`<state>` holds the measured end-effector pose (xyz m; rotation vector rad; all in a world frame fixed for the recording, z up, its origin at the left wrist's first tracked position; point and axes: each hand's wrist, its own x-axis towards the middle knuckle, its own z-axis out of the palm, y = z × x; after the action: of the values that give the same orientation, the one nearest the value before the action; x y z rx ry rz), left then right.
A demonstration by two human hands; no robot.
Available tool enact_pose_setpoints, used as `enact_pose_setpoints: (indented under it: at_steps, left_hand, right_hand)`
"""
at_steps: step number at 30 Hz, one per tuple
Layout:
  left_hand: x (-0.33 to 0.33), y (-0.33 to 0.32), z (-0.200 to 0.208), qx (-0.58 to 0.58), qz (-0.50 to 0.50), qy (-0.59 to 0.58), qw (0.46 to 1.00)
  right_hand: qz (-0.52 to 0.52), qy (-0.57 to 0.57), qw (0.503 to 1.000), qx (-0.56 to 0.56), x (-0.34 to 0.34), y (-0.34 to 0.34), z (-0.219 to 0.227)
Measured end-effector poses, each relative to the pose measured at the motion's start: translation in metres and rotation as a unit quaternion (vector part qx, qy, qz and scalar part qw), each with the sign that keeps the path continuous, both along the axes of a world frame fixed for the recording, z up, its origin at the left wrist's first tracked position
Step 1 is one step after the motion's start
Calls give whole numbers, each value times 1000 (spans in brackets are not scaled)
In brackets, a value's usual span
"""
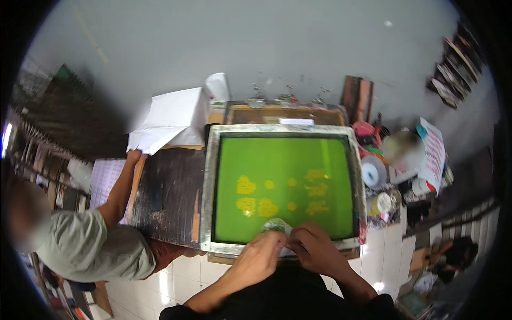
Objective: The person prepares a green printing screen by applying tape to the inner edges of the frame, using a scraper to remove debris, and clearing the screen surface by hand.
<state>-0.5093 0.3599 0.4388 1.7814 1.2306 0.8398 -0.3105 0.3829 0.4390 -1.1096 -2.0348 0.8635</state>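
A screen-printing frame (285, 128) with a pale, stained rim lies in front of me. Its green mesh (282, 160) carries several yellow flower-like and round patterns. At the frame's near edge, my left hand (263, 255) and my right hand (317, 248) meet with bent fingers. Between them is a small crumpled white-and-green piece (277, 225); whether it is plastic or cloth I cannot tell. The fingers of both hands pinch it, and its top sticks out over the mesh.
At left, a person (96, 242) holds a large white sheet (173, 114) above a dark wooden table (165, 192). Tape rolls (373, 173), jars (380, 204) and a tub (402, 149) crowd the right side. Metal hinge clamps (289, 100) stand behind the frame. A grey wall rises beyond.
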Motion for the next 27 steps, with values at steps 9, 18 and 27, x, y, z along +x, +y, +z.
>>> enact_pose_setpoints:
  at_steps: [9, 18, 27]
  left_hand:
    - [13, 6, -10, -59, -97, -25, 993]
    - [34, -9, -23, -125, -67, -57, 988]
    - [46, -11, -23, -128, -102, -51, 985]
  right_hand:
    - [-220, 32, 974, -45, 26, -38, -39]
    - [-266, 237, 890, -284, 49, -56, -31]
    - [-252, 229, 890, -304, 67, -64, -51]
